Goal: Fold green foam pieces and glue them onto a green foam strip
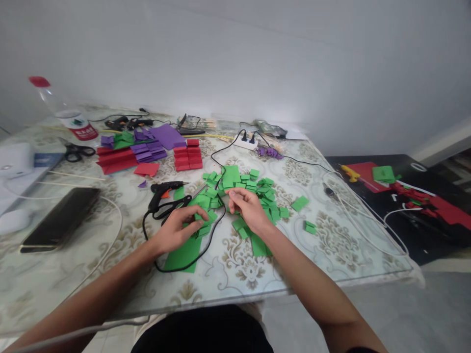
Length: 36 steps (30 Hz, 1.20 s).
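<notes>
Many small folded green paper pieces (pixel 270 193) lie heaped in the middle of the table, with larger green sheets (pixel 184 255) under and around them. At the heap's left edge hovers my left hand (pixel 180 228), thumb and forefinger curved and apart, with no held thing visible. My right hand (pixel 248 208) is over the middle of the heap, fingertips pinched together; what they hold, if anything, is too small to make out. Black-handled scissors (pixel 171 208) lie just beyond my left hand, beside a black glue gun (pixel 162 191). The glue gun's black cord (pixel 206 252) loops between my hands.
Red folded strips (pixel 188 156), purple paper (pixel 167 136) and a second pair of scissors (pixel 76 151) lie farther back. A bottle (pixel 75 120), a phone (pixel 61 220) and a power strip (pixel 246 141) are on the table. To the right stands a black surface with a yellow glue gun (pixel 350 173).
</notes>
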{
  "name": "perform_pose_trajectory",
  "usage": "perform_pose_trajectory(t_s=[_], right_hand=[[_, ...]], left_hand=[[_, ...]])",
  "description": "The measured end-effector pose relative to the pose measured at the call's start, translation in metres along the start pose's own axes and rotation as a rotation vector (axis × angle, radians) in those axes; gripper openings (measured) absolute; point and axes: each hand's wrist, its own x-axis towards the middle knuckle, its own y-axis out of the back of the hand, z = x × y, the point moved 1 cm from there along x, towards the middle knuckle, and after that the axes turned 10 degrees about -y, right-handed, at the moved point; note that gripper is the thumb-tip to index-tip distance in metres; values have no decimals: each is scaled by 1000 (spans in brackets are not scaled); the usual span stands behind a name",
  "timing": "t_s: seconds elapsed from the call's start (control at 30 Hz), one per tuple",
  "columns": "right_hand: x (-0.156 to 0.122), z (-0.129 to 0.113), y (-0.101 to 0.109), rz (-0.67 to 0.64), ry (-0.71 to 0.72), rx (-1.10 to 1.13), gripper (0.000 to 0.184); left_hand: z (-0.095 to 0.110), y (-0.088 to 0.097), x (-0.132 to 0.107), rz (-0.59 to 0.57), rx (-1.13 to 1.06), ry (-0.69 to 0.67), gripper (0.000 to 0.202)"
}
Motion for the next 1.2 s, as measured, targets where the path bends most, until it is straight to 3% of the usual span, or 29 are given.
perform_pose_trajectory(t_s=[0.2,0.53,0.7,0.9,1.2], right_hand=[[2,3,1,32,-7,1,34],[2,7,0,-1,-53,151,39],[2,8,1,-61,-64,138,41],[1,8,-1,-26,-102,98,45],[5,11,2,-76,-124,125,41]], left_hand=[[9,1,2,-14,58,-29,25],[-14,-3,0,86,16,20,21],[-14,-5,1,87,-50,78,22],[-12,-4,2,105,-25,60,19],[-16,-4,2,109,-6,63,20]])
